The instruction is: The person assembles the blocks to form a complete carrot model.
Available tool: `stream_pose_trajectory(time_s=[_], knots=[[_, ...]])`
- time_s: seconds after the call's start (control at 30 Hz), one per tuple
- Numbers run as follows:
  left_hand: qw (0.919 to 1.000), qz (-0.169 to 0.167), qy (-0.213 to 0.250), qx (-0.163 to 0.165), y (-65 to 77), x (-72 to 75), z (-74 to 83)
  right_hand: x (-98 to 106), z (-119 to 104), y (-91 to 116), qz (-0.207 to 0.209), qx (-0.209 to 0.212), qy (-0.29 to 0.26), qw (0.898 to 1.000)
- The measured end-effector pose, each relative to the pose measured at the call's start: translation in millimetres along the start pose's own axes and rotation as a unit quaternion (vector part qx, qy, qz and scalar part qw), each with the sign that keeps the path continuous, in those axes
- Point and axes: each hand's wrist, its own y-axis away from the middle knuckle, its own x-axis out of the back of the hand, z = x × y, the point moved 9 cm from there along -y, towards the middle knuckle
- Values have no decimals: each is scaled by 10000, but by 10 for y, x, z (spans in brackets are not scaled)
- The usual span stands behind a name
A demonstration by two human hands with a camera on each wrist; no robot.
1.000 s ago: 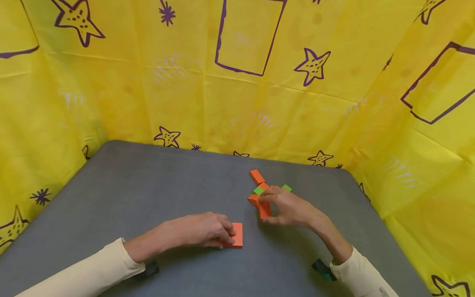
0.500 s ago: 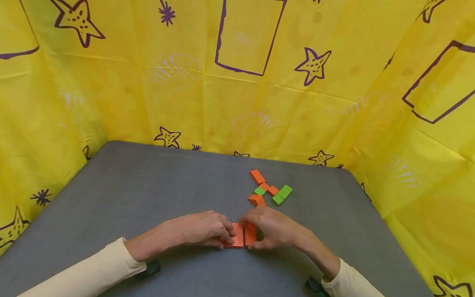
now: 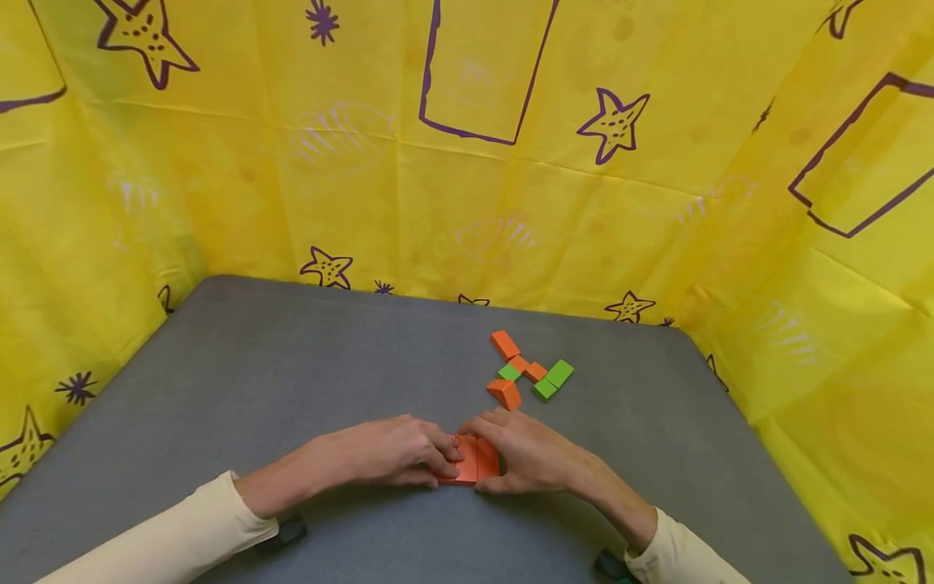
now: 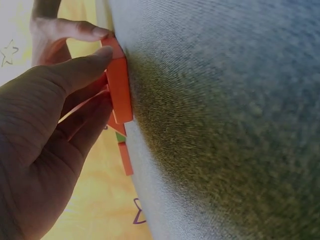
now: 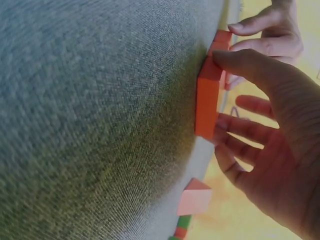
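Observation:
Flat orange blocks lie side by side in a short row on the grey table, between my two hands. My left hand point(image 3: 397, 450) grips the row's left end; in the left wrist view its thumb and fingers hold an orange block point(image 4: 119, 90) from both sides. At the right end, my right hand point(image 3: 536, 454) pinches another orange block point(image 3: 488, 459), thumb on the near edge and fingers on the far one. That block's outer side point(image 5: 207, 105) faces the right wrist camera. Only a thin seam shows between it and its neighbour point(image 3: 467, 466). The left fingers partly cover the row.
Beyond the hands lie loose blocks: an orange wedge-like one point(image 3: 505, 394), a long orange one point(image 3: 505, 345), small orange ones point(image 3: 536, 371) and several green ones point(image 3: 560, 374). A yellow patterned cloth point(image 3: 467, 186) rises along the back and sides of the grey table point(image 3: 328, 357).
My right hand has brought an orange block from the loose group toward me and left, and the gap between it and the row has closed. My left hand has stayed in place.

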Motion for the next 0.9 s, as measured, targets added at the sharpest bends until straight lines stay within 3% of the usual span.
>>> stream_pose_trajectory(time_s=[0.33, 0.5, 0.6, 0.73, 0.9], knots=[[9999, -86, 94, -79, 91, -30, 11, -49, -17, -33, -217, -21, -65, 9997], [9994, -227, 131, -204, 141, -92, 14, 141, 67, -7, -222, -145, -27, 9996], [9993, -274, 25, -241, 142, -99, 18, 415, 270, -12, 230, -322, 163, 9991], [9993, -336, 3, -135, 135, -90, 4, 683, 718, -38, 750, -799, 399, 9932], [9978, -497, 394, 183, 143, -110, -25, 616, 1202, -72, 482, -1430, 416, 9877]])
